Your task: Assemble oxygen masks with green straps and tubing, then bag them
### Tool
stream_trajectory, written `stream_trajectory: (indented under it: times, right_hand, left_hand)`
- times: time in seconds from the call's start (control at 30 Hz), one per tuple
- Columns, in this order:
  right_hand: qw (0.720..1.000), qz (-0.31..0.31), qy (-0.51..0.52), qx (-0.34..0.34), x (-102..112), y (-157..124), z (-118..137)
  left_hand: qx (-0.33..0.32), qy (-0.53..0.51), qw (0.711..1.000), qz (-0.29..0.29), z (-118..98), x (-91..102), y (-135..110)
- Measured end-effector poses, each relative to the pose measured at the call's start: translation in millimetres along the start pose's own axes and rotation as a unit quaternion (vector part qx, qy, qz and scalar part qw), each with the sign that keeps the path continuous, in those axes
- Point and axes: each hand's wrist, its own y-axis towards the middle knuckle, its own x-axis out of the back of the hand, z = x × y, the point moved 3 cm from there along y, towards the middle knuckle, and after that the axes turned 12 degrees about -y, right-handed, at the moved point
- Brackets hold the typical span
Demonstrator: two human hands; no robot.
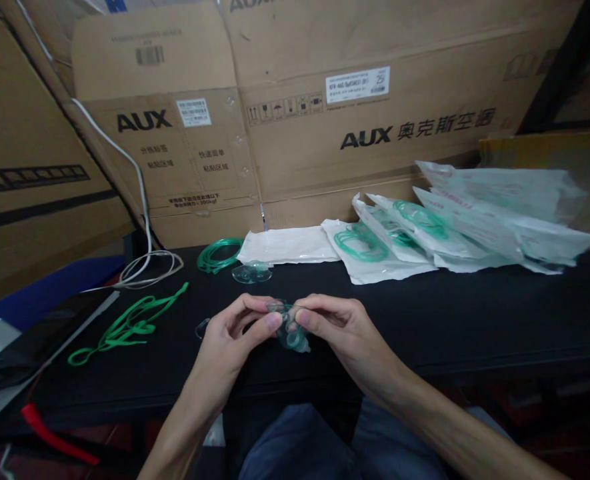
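Note:
My left hand (237,333) and my right hand (337,327) meet over the front of a black table (475,320). Both pinch a small clear, green-tinted plastic part (289,330) between thumb and fingers; it hangs a little below the fingertips. A clear plastic mask piece (252,272) lies on the table just beyond my hands. Next to it rests a coil of green tubing (217,255). A green elastic strap (129,323) lies loose to the left.
Sealed white pouches with green tubing (389,243) are piled at the back right, and a flat white pouch (287,245) lies at the back centre. Large cardboard boxes (295,120) wall off the rear. A white cable (147,263) loops at the left. A red strip (55,437) lies at the lower left.

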Motion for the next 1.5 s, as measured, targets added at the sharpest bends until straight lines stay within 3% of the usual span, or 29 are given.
stream_trajectory:
  times: [0.23, 0.4, 0.6, 0.7, 1.13, 1.2, 1.33, 1.5]
  right_hand:
    - [0.998, -0.007, 0.050, -0.021, -0.3, -0.5, -0.7]
    - [0.989, 0.037, 0.126, -0.069, -1.0, -0.9, -3.4]
    - [0.984, 0.050, 0.136, -0.107, -0.5, -0.8, -4.5]
    - [0.983, 0.045, 0.131, -0.118, -0.2, -0.6, -3.9]
    - [0.986, 0.068, 0.053, -0.142, -5.6, 0.7, -4.0]
    - [0.990, 0.046, 0.050, -0.127, -5.4, 2.8, -4.8]
    - [0.995, -0.076, -0.064, -0.022, -1.3, 3.2, -1.2]
    - [0.956, -0.139, -0.206, 0.158, -6.2, -11.1, 6.9]
  left_hand:
    - [-0.059, 0.024, 0.998, 0.012, -0.4, 0.0, -1.2]
    - [-0.092, 0.048, 0.995, -0.001, 0.7, 4.2, -0.8]
    - [-0.141, 0.109, 0.977, 0.118, -1.2, 1.3, -0.3]
    - [-0.164, 0.121, 0.967, 0.151, -2.4, -1.5, -1.2]
    - [-0.302, 0.214, 0.920, 0.126, -9.3, -8.5, -11.8]
    - [-0.319, 0.217, 0.918, 0.092, -9.9, -7.1, -11.5]
    - [-0.343, 0.240, 0.908, 0.021, -9.1, -4.0, -11.8]
    - [-0.362, 0.273, 0.891, -0.016, -8.4, -6.4, -16.1]
